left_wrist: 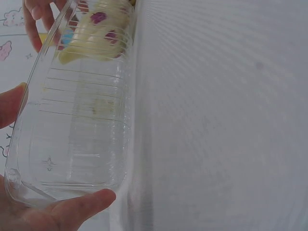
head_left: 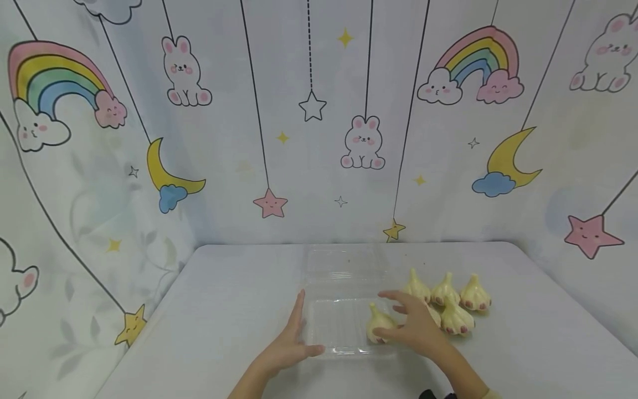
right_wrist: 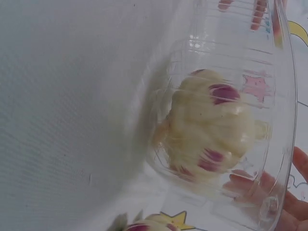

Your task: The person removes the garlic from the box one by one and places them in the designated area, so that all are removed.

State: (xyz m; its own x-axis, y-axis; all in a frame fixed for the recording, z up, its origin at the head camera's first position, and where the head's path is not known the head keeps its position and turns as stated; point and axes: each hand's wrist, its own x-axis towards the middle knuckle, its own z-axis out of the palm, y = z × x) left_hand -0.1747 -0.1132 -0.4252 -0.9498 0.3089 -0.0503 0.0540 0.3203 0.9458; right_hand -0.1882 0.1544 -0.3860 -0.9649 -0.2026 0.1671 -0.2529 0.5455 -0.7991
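Observation:
A clear plastic clamshell box (head_left: pixel 339 350) lies on the table with its lid (head_left: pixel 344 260) folded back behind it. One pale garlic bulb (head_left: pixel 380 321), purple spots on its base, sits inside at the right end. My left hand (head_left: pixel 286 346) rests against the box's left end, fingers straight and thumb at the front corner. In the left wrist view that thumb (left_wrist: pixel 86 207) touches the plastic wall. Around the box's right end my right hand (head_left: pixel 416 327) spreads its fingers beside the bulb. Through the plastic, the right wrist view shows those fingers (right_wrist: pixel 250 185) apart from the bulb.
Several more garlic bulbs (head_left: pixel 457 317) stand in a cluster to the right of the box, one partly behind the right hand. A white cloth covers the table (head_left: pixel 224 299). Behind it hangs a curtain (head_left: pixel 224 138) printed with rabbits, rainbows and stars.

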